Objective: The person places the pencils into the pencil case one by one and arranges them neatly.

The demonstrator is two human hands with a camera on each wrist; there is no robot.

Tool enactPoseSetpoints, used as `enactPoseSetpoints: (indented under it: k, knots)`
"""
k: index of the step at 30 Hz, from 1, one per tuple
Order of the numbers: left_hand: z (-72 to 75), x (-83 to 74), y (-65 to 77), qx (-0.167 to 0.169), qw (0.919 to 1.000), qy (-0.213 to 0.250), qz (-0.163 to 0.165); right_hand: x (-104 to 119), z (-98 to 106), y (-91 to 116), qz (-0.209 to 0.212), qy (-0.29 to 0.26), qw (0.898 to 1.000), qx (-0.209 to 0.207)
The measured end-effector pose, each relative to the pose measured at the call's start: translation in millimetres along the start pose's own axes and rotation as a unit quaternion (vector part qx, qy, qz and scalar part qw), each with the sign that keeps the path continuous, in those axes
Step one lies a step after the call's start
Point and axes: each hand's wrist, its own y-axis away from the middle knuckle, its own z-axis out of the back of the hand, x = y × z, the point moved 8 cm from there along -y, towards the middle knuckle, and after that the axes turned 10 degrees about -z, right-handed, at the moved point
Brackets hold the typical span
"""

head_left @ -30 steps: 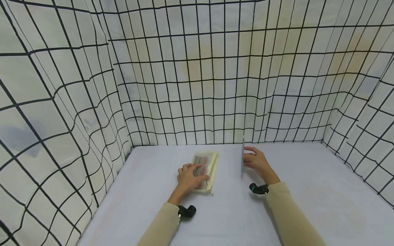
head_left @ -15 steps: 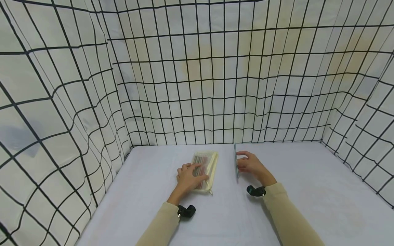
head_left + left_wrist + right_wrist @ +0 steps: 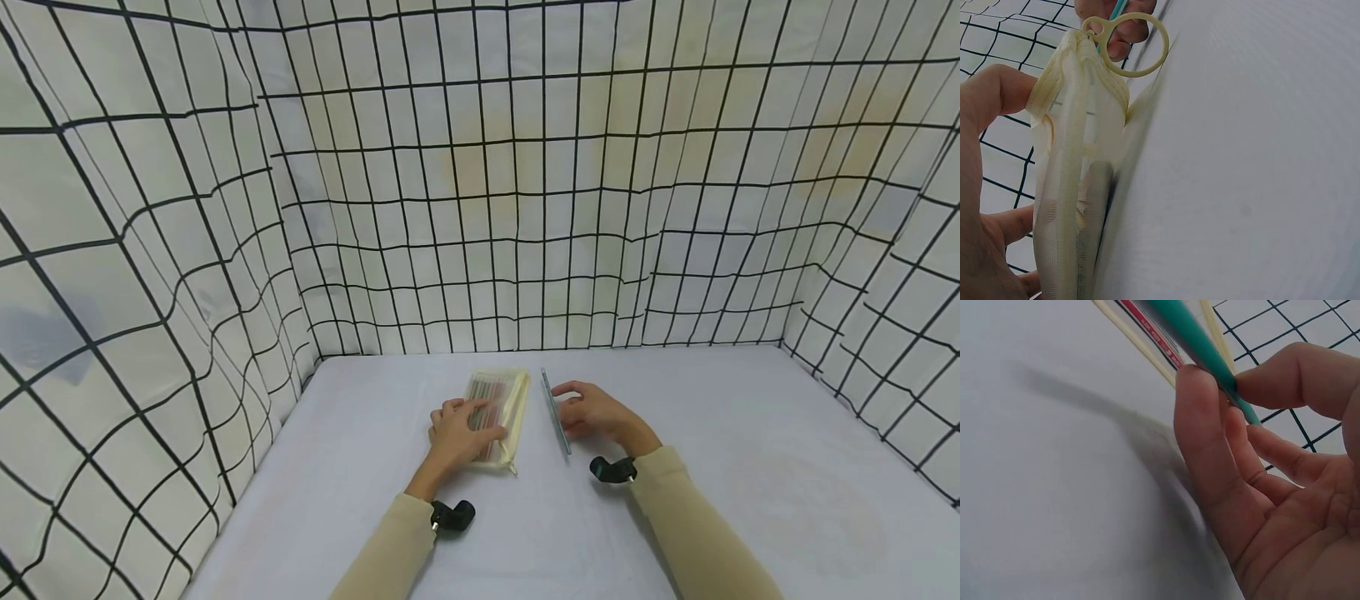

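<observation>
A pale yellow mesh zip pouch (image 3: 516, 404) lies on the table with several slim coloured pencils or pens showing inside. My left hand (image 3: 453, 435) rests on its left and near part, thumb and index finger spread over the mesh. In the left wrist view the pouch's zipper pull ring (image 3: 1165, 45) sticks out at one end. Just right of the pouch, my right hand (image 3: 597, 415) pinches a slim teal pencil (image 3: 556, 412) between thumb and fingertips. The pencil slants, its far end leaning left toward the pouch. In the right wrist view it overlaps the pouch behind.
A white-covered table (image 3: 720, 492) spreads around both hands. Black netting (image 3: 547, 208) over white sheeting rises at the back and both sides. Each wrist carries a small black camera (image 3: 455, 516).
My right hand has moved left and slightly nearer, bringing the teal pencil close to the pouch. The pencil has turned from upright in view to slanting. My left hand and the pouch stay put.
</observation>
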Motion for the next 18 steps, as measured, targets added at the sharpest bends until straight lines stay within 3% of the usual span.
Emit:
enactPoseSetpoints:
  k: [8, 18]
  knots:
    - [0.7, -0.3, 0.2, -0.001, 1.0000, 0.005, 0.001, 2, -18, 1, -0.006, 0.014, 0.999, 0.033]
    - [0.0, 0.1, 0.9, 0.001, 1.0000, 0.006, 0.005, 5, -34, -2, -0.009, -0.005, 1.000, 0.019]
